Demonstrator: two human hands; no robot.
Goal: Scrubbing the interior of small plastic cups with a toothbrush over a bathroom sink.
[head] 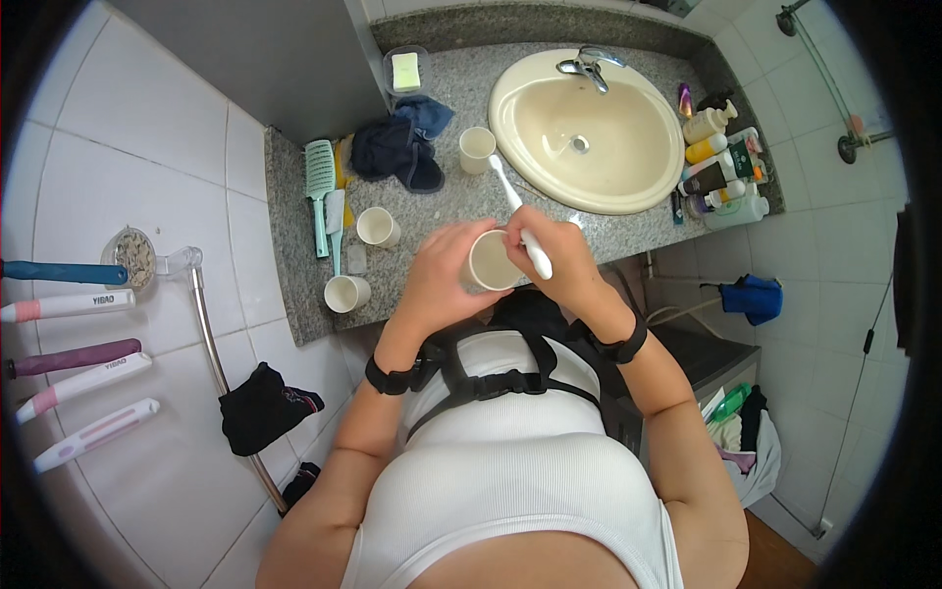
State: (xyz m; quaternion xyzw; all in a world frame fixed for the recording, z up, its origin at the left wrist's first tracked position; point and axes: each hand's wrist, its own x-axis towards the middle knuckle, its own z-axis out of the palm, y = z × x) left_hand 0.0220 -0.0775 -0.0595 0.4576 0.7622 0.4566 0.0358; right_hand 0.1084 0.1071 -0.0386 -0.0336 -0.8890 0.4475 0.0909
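My left hand [440, 276] wraps around the side of a pale cream cup [494, 263] at the counter's front edge. Between the fingers of my right hand [556, 254] is a white toothbrush [515, 197], its bristled head pointing away toward the sink and its thick handle end toward me. My right fingers are close to the cup's rim; whether they touch it I cannot tell. A second cup [477, 151] stands beside the sink, just past the brush head. Two more cups, one [379, 227] farther back and one [347, 294] at the front, stand to the left.
An oval cream sink [508, 88] with a chrome faucet [586, 68] is set in the granite counter [434, 202]. Bottles and tubes [717, 166] line its right end. At left lie a mint hairbrush [319, 177], dark cloths [390, 154] and soap [405, 72] in a dish. Several handles hang along the left wall.
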